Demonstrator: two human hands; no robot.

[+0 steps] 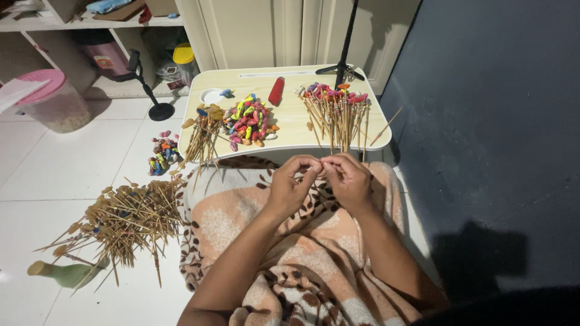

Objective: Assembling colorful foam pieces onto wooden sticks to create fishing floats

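Both hands are up together over the lap, just in front of the low bench (290, 130). The left hand (291, 184) has its fingertips pinched narrow, and the right hand (348, 180) meets it, fingers curled in tight. Something small sits between the two pinches (too tiny to tell what from here). The hands touch at the fingertips, above a patterned blanket (296, 265) spread over the knees.

On the bench, just beyond the right hand, a bundle of finished sticks (335, 111) with coloured tips fans out. Centre of the bench, a heap of coloured pieces (249, 121), and to its left a smaller bunch of bare sticks (202, 136) hanging over the edge. A red object (277, 90) lies near the back, beside a stand's foot (341, 69).

Down on the white floor (54, 163), left of the blanket, a big loose pile of sticks (124, 220), with a second small heap of coloured bits (163, 154) near the bench. A green bottle (66, 273) lies on its side, and a pink-lidded tub (51, 99) stands further off.
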